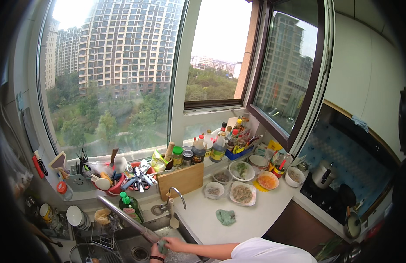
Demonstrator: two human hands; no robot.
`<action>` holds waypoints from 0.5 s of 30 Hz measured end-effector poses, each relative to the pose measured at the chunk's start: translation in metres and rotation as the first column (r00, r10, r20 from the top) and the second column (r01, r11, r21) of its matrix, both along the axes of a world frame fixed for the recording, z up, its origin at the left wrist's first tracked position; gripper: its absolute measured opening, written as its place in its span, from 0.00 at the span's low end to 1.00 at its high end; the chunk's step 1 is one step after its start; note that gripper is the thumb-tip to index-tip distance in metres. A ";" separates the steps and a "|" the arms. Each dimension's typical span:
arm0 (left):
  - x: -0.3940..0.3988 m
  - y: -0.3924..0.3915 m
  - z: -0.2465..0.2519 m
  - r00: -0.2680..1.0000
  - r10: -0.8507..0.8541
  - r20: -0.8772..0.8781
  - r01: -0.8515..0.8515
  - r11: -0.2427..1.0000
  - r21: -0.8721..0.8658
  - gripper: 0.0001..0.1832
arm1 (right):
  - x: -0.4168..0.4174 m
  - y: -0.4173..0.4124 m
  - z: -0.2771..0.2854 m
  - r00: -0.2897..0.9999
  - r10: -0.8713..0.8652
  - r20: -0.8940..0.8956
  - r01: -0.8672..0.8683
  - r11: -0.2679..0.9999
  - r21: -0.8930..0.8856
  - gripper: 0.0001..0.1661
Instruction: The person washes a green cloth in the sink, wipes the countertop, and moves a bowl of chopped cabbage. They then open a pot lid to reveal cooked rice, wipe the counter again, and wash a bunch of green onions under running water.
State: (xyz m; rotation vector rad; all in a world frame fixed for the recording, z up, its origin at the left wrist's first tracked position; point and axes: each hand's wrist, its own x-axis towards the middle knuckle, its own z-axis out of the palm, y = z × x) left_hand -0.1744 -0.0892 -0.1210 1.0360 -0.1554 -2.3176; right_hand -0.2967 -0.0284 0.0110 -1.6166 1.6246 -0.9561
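At the sink (189, 238), my left hand (156, 251), with a dark band at its wrist, grips a bunched grey-green cloth (162, 246). My right hand (175, 245) reaches in from the right and has its fingers on the same cloth. Just above both hands ends the thick metal faucet spout (130, 217). Water appears to splash in the basin below; the fingers are partly hidden. On the counter (203, 227) lies another crumpled green cloth (226, 217). A pale ladle-like utensil (174, 222) leans in the sink's back corner by a thin curved tap (180, 194).
A green dish-soap bottle (129, 207) and a wooden cutting board (181, 180) stand behind the sink. Left are stacked bowls (76, 217) and a wire rack (103, 235). Several food dishes (243, 194) occupy the counter's back. A pot (324, 176) sits on the stove.
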 end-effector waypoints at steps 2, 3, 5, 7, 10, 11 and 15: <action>-0.004 0.000 0.047 0.994 0.015 -0.105 -0.020 0.998 -0.051 0.11 | 0.002 -0.030 0.009 0.998 -0.063 0.012 0.064 0.996 -0.054 0.15; 0.000 0.000 0.065 0.988 0.024 -0.154 -0.036 0.997 -0.075 0.11 | 0.005 -0.043 0.028 0.996 -0.086 -0.019 0.085 0.996 -0.018 0.16; 0.006 0.010 0.124 0.949 -0.101 -0.300 0.043 0.980 -0.193 0.10 | 0.002 -0.061 0.038 0.990 -0.045 -0.132 0.073 0.972 0.222 0.19; 0.008 0.011 0.147 0.960 -0.125 -0.250 0.081 0.980 -0.181 0.10 | 0.002 -0.066 0.048 0.975 0.022 -0.219 0.030 0.973 0.229 0.21; 0.015 0.020 0.135 0.977 -0.084 -0.197 0.072 0.995 -0.068 0.12 | 0.001 -0.062 0.027 0.973 -0.051 -0.225 0.106 0.965 0.240 0.25; 0.020 0.020 0.111 0.961 -0.115 -0.251 0.091 0.990 -0.107 0.10 | 0.005 -0.061 0.029 0.996 -0.083 0.026 0.064 0.901 0.429 0.27; 0.024 0.030 0.130 0.965 -0.111 -0.236 0.107 0.994 -0.034 0.08 | 0.011 -0.046 0.020 0.954 -0.148 0.259 0.028 0.909 0.416 0.26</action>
